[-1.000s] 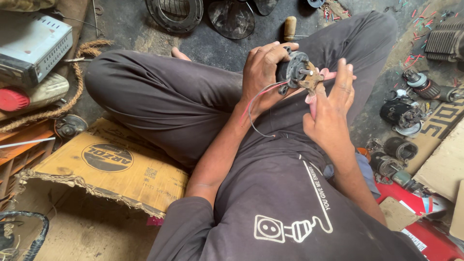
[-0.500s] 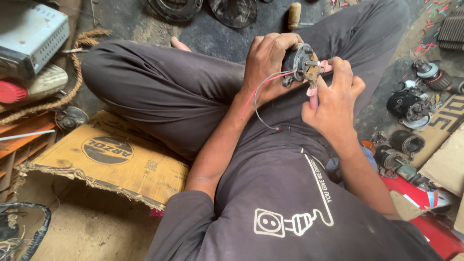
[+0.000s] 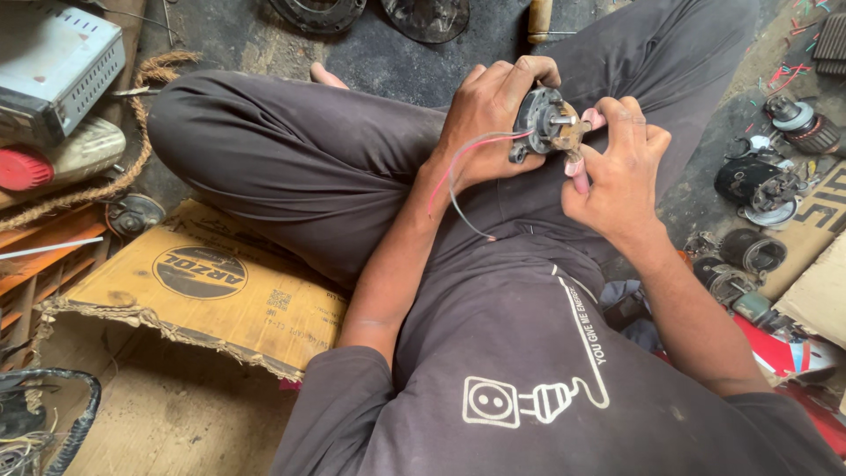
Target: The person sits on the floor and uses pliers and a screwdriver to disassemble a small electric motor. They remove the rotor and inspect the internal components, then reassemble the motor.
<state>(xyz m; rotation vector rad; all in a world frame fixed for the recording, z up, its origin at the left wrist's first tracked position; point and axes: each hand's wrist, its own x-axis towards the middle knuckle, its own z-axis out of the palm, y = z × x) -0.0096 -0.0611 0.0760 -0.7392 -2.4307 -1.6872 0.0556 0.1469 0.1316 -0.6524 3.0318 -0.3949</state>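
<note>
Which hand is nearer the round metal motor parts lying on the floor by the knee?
Right. The right hand works at the small grey motor, on the same side as the floor parts; the left hand grips the motor farther away.

My left hand (image 3: 489,115) and right hand (image 3: 617,172) meet around the motor (image 3: 542,123) above my lap, cardboard (image 3: 203,282) far left of them, motor parts (image 3: 758,189) right.

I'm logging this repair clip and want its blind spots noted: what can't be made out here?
Head view only:
- Rear of the small motor: covered by the left hand.
- Pink-handled tool: its tip is hidden by the right hand.
- Motor parts on the floor: too small to identify.
- Fan guard: cut off by the frame's edge.
</note>
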